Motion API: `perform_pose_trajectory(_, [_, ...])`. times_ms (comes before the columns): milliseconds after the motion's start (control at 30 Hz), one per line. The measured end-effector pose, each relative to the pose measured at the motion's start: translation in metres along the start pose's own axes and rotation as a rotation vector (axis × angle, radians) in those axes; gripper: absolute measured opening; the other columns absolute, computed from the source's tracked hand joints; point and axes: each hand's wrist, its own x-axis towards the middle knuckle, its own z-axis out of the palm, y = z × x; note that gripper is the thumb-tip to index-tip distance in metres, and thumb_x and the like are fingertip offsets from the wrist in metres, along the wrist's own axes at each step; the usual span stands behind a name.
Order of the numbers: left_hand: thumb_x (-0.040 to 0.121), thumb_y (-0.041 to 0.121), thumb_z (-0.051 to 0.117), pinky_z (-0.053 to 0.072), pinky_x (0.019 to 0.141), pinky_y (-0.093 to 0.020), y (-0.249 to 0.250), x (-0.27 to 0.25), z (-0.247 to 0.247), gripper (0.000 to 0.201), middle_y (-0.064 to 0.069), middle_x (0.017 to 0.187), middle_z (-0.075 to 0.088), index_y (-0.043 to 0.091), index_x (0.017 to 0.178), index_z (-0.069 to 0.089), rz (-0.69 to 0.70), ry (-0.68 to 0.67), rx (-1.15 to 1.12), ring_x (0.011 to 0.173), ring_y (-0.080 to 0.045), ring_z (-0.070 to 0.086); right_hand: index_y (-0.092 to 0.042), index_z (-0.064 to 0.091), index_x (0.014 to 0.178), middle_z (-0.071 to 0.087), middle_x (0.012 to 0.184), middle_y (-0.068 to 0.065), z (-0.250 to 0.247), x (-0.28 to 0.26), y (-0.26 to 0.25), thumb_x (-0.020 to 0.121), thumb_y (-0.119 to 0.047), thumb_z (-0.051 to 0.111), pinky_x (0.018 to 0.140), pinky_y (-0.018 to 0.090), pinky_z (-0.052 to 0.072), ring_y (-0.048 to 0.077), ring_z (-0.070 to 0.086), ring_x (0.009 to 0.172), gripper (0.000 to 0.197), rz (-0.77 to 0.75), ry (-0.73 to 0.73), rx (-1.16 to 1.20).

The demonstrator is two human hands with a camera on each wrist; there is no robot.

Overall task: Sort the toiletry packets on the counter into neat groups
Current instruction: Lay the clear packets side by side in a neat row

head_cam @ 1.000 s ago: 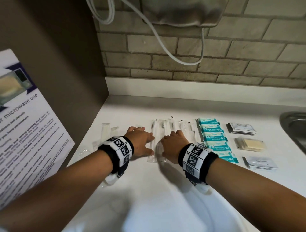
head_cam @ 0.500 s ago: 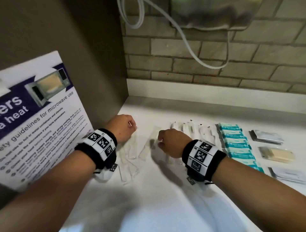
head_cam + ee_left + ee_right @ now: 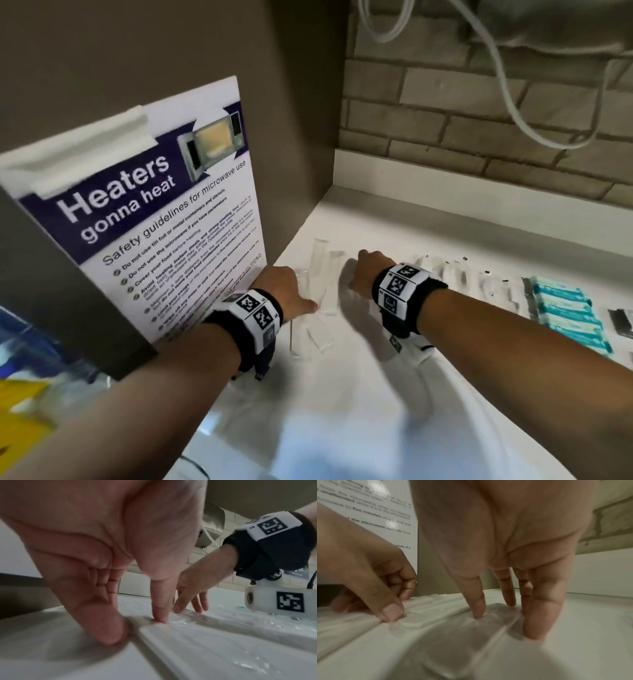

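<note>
Long clear packets (image 3: 318,262) lie loose on the white counter (image 3: 376,222) near the left wall. My left hand (image 3: 298,301) is down on this pile; thumb and fingertip pinch the end of one clear packet (image 3: 171,642). My right hand (image 3: 356,270) is just right of it, straight fingers (image 3: 539,615) pressing a clear packet (image 3: 488,628) flat. In the right wrist view the left hand's thumb (image 3: 392,612) sits on a white packet (image 3: 426,616). A tidy row of clear packets (image 3: 462,274), teal packets (image 3: 565,315) and dark sachets (image 3: 620,322) lies to the right.
A microwave safety poster (image 3: 154,222) is taped to the brown side wall on the left. A brick wall with a white cable (image 3: 507,85) backs the counter. A white basin rim (image 3: 462,394) curves below my right forearm.
My view has swung left. Both hands have moved left from the sorted row to the loose clear packets by the wall, and the left hand has come down onto the pile.
</note>
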Motion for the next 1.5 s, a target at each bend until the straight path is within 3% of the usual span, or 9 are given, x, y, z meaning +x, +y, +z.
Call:
perform_pose_trajectory(100, [0.071,0.048,0.074,0.047,0.066,-0.027,0.006,0.002,-0.001,0.045,-0.010,0.091,0.069,0.014,0.062,0.046,-0.027,0.015,-0.032,0.083,-0.026,0.064,-0.004,0.056,0.124,0.057,0.126,0.017,0.001,0.002,-0.006,0.090,-0.023,0.053,0.089,0.038,0.051,0.035,0.059,0.116,0.039,0.002,0.009,0.035])
perform_pose_trajectory(267, [0.073,0.041,0.071,0.042,0.061,-0.025,0.012,0.000,-0.004,0.038,0.000,0.064,0.050,0.014,0.063,0.046,-0.043,0.013,-0.060,0.072,-0.023,0.055,-0.010,0.057,0.121,0.058,0.122,0.015,0.001,0.006,-0.002,0.084,-0.026,0.061,0.090,0.038,0.053,0.033,0.060,0.110,0.040,0.020,0.030,0.138])
perform_pose_trajectory(400, [0.070,0.037,0.071,0.044,0.058,-0.025,0.007,0.004,-0.001,0.035,-0.001,0.061,0.052,0.012,0.062,0.048,-0.052,0.018,-0.096,0.069,-0.025,0.059,-0.012,0.055,0.118,0.057,0.121,0.015,0.002,0.006,0.003,0.086,-0.030,0.057,0.090,0.041,0.053,0.033,0.061,0.107,0.037,0.050,0.018,0.132])
perform_pose_trajectory(600, [0.075,0.042,0.067,0.043,0.065,-0.027,0.003,0.004,-0.001,0.038,-0.005,0.081,0.053,0.010,0.081,0.048,-0.057,-0.001,-0.026,0.078,-0.025,0.052,-0.005,0.055,0.126,0.053,0.130,0.013,-0.001,0.003,0.012,0.098,-0.019,0.041,0.096,0.034,0.046,0.030,0.049,0.123,0.034,0.039,0.023,-0.048])
perform_pose_trajectory(733, [0.074,0.032,0.070,0.043,0.063,-0.027,0.005,0.002,-0.003,0.034,-0.004,0.081,0.054,0.011,0.069,0.044,-0.082,0.014,-0.045,0.077,-0.025,0.054,-0.006,0.055,0.124,0.045,0.128,0.014,-0.001,0.000,0.000,0.093,-0.021,0.050,0.091,0.037,0.050,0.033,0.056,0.113,0.035,0.035,0.027,0.000])
perform_pose_trajectory(967, [0.072,0.025,0.071,0.045,0.064,-0.027,-0.002,-0.001,0.003,0.034,-0.008,0.090,0.060,0.007,0.093,0.050,-0.085,0.108,-0.121,0.092,-0.029,0.065,-0.020,0.053,0.132,0.050,0.132,0.010,0.005,-0.006,-0.037,0.088,-0.023,0.054,0.097,0.045,0.045,0.034,0.045,0.122,0.044,-0.433,-0.007,-0.072])
perform_pose_trajectory(1067, [0.073,0.022,0.070,0.043,0.062,-0.027,-0.007,0.005,0.003,0.034,-0.015,0.097,0.067,0.001,0.095,0.055,-0.059,0.140,-0.163,0.090,-0.031,0.066,-0.017,0.055,0.121,0.053,0.120,0.009,0.012,-0.008,-0.038,0.085,-0.023,0.053,0.093,0.045,0.047,0.036,0.049,0.116,0.036,-0.443,-0.074,-0.181])
perform_pose_trajectory(1233, [0.082,0.016,0.064,0.046,0.078,-0.029,-0.003,0.020,-0.001,0.043,-0.014,0.103,0.068,0.004,0.121,0.048,-0.007,0.265,-0.359,0.101,-0.031,0.064,-0.017,0.053,0.121,0.051,0.118,0.008,0.011,-0.010,-0.016,0.086,-0.025,0.052,0.093,0.044,0.046,0.037,0.051,0.112,0.037,-0.410,-0.105,-0.143])
perform_pose_trajectory(1500, [0.085,0.014,0.062,0.049,0.089,-0.032,0.039,0.063,-0.003,0.040,-0.013,0.118,0.063,0.006,0.121,0.047,-0.001,0.178,-0.469,0.109,-0.031,0.061,-0.019,0.055,0.113,0.051,0.115,0.007,0.010,-0.011,0.012,0.085,-0.028,0.056,0.086,0.041,0.046,0.033,0.052,0.112,0.030,-0.351,-0.078,-0.090])
